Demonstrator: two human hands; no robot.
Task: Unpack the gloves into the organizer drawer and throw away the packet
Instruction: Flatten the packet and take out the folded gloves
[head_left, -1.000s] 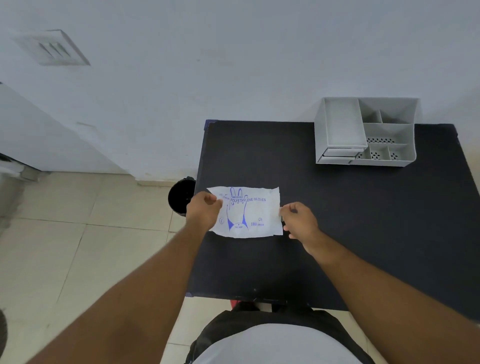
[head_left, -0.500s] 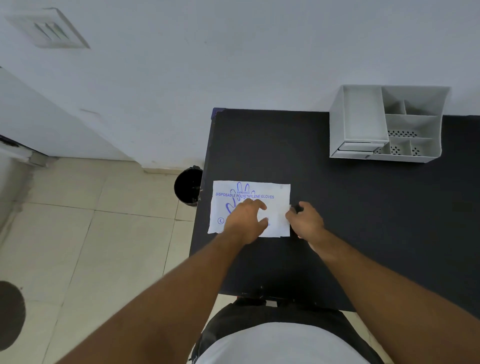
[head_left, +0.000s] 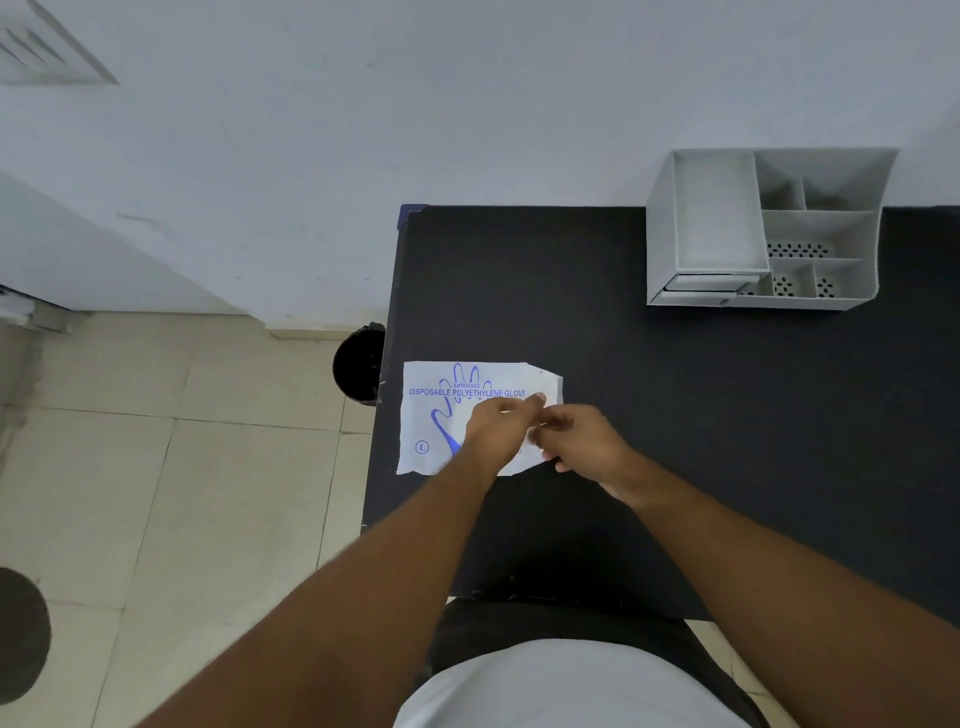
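A white glove packet (head_left: 441, 410) with blue print and a hand drawing lies flat near the left edge of the black table (head_left: 675, 415). My left hand (head_left: 501, 423) rests on its right part, fingers pinching at the right edge. My right hand (head_left: 584, 434) meets it there, fingers closed on the same edge, whose upper right corner is lifted and creased. The grey organizer (head_left: 763, 228) stands at the table's back right with its drawer shut at the lower front left; its top compartments hold nothing.
A small black bin (head_left: 358, 366) stands on the tiled floor just left of the table, close to the packet. A white wall runs behind the table. A dark round object (head_left: 21, 634) sits at the lower left floor edge.
My left hand moved from the packet's left end across to its right edge, joining my right hand. The packet's right corner now bends up.
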